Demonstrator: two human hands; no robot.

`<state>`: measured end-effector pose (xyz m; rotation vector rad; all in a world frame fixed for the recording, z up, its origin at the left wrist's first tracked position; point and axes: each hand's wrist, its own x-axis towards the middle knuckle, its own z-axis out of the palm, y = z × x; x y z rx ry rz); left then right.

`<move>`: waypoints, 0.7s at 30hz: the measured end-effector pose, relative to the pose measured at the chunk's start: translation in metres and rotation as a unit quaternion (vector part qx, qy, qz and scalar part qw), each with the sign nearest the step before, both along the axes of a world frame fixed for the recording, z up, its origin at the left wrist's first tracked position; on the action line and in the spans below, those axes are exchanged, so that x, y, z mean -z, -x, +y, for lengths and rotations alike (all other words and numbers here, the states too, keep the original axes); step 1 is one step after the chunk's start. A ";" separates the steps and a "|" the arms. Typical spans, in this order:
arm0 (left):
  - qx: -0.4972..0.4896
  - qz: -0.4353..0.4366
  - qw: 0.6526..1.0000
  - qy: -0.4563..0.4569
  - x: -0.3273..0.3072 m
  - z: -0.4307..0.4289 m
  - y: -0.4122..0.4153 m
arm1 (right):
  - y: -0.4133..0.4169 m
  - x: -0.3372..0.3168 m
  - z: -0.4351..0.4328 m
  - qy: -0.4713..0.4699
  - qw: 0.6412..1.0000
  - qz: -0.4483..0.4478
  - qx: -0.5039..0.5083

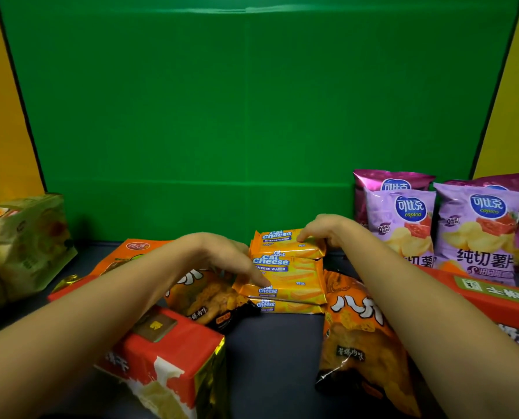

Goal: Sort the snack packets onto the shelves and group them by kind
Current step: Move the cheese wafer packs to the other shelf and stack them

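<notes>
Several orange Cal Cheese wafer packets (285, 267) lie stacked in the middle of the dark shelf. My right hand (324, 229) grips the top wafer packet (282, 241) at its right end, thumb on its front. My left hand (228, 255) reaches from the left, its fingers touching a lower wafer packet (282, 293). Purple Copico chip bags (403, 219) stand upright at the right. Two orange-and-black snack bags lie flat, one under my left hand (203, 294) and one under my right forearm (361, 343).
A green backboard (252, 116) closes the shelf behind. A pale green box (22, 246) stands at the far left. Red boxes lie at front left (167, 355) and at the right (493, 300). An orange packet (125, 252) lies behind my left arm.
</notes>
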<state>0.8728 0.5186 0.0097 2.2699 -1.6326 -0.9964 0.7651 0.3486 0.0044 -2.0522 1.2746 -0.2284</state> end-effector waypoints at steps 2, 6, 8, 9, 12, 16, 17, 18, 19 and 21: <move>0.007 0.016 1.000 0.008 0.000 0.000 -0.001 | 0.003 0.001 0.003 0.019 0.999 0.032 -0.019; 0.028 0.017 0.999 0.008 0.003 0.002 0.002 | 0.004 0.004 0.011 0.075 0.991 0.103 -0.045; 0.037 0.017 0.999 0.015 0.005 0.004 0.002 | 0.004 0.005 0.013 0.121 0.982 0.135 -0.051; 0.040 0.018 0.999 0.014 0.005 0.005 0.002 | 0.004 0.006 0.014 0.137 0.978 0.146 -0.054; 0.049 0.022 0.999 0.010 0.004 0.009 0.004 | 0.003 0.009 0.015 0.168 0.969 0.172 -0.055; 0.030 -0.014 0.999 0.001 -0.005 0.012 0.005 | 0.003 0.005 0.022 0.208 0.958 0.186 -0.065; 0.020 -0.044 0.999 0.009 -0.009 0.015 0.005 | 0.005 0.001 0.024 0.226 0.954 0.183 -0.067; 0.014 -0.089 0.996 0.017 -0.014 0.016 0.003 | 0.006 -0.004 0.027 0.245 0.950 0.181 -0.068; 0.005 -0.133 0.991 0.026 -0.019 0.018 -0.002 | 0.010 -0.010 0.030 0.265 0.945 0.177 -0.069; -0.028 -0.186 0.980 0.062 -0.024 0.025 -0.015 | 0.021 -0.024 0.038 0.310 0.934 0.163 -0.074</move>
